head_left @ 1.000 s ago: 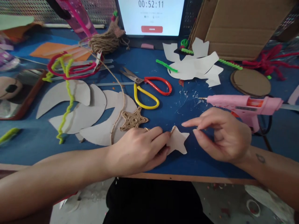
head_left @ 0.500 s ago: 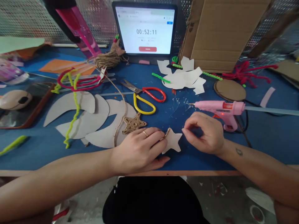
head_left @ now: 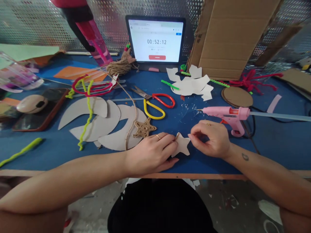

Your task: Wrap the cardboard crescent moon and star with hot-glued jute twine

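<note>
A small white paper star [head_left: 182, 145] lies flat near the table's front edge. My left hand [head_left: 153, 152] covers its left side, fingers bent and pressing on it, with a short bit of brown twine showing along the top point. Beside the star's right point, my right hand [head_left: 211, 139] is closed in a pinch; whatever its fingertips hold is too small to make out. A star wound from twine [head_left: 145, 127] rests just behind my left hand, partly on white paper crescents [head_left: 119, 140]. A long strand of twine [head_left: 135, 113] runs across the crescents towards my left wrist.
A pink hot glue gun [head_left: 225, 113] lies behind my right hand, nozzle pointing left. Open scissors [head_left: 155, 103] with red and yellow handles sit mid-table. Farther back are white paper cutouts [head_left: 191, 85], a tablet [head_left: 156, 42], a cardboard box [head_left: 225, 38] and a twine bundle [head_left: 119, 67].
The camera view has tilted and shifted slightly, so the table things appear farther right. My right fingertips are a little closer to the star's right point. My left hand stays on the star.
</note>
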### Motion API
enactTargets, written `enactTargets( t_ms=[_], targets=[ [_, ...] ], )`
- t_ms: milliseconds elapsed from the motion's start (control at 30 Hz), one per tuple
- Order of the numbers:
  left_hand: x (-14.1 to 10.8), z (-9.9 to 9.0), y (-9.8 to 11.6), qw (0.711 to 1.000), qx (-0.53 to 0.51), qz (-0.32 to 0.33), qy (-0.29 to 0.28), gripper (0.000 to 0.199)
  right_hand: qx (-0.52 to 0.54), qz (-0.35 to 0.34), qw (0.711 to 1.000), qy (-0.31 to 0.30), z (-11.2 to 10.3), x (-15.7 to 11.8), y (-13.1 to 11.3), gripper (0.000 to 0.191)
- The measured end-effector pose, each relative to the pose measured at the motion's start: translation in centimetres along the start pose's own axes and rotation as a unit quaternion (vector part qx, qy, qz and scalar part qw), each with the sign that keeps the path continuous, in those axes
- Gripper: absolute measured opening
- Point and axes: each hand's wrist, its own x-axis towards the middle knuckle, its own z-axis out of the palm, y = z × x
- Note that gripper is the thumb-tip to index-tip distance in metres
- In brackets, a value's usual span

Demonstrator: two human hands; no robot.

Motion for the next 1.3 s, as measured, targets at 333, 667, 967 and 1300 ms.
enactTargets(
  t_ms=[333, 667, 967, 1300],
  targets=[
    [-0.1, 0.1, 0.1, 1.0, 0.012, 0.007, 0.006, 0.024, -0.003, -0.016, 1.0, -0.011, 0.1, 0.4, -0.1, 0.013],
    [-0.1, 0.0, -0.1, 1.0, 0.001, 0.01, 0.013, 0.023, 0.005, -0.016, 1.0, -0.023, -0.1, 0.0, 0.1, 0.012],
    [-0.7, 0.1, -0.3, 0.99, 0.054, 0.117, 0.063, 0.017, -0.07, 0.018, 0.991, -0.108, 0.6, 5.1, 0.0, 0.012],
    [-1.3, 0.5, -0.9, 0.991, 0.013, 0.13, 0.038, 0.024, -0.039, 0.042, 0.992, -0.111, 2.7, 9.2, -0.5, 0.01]
  ],
)
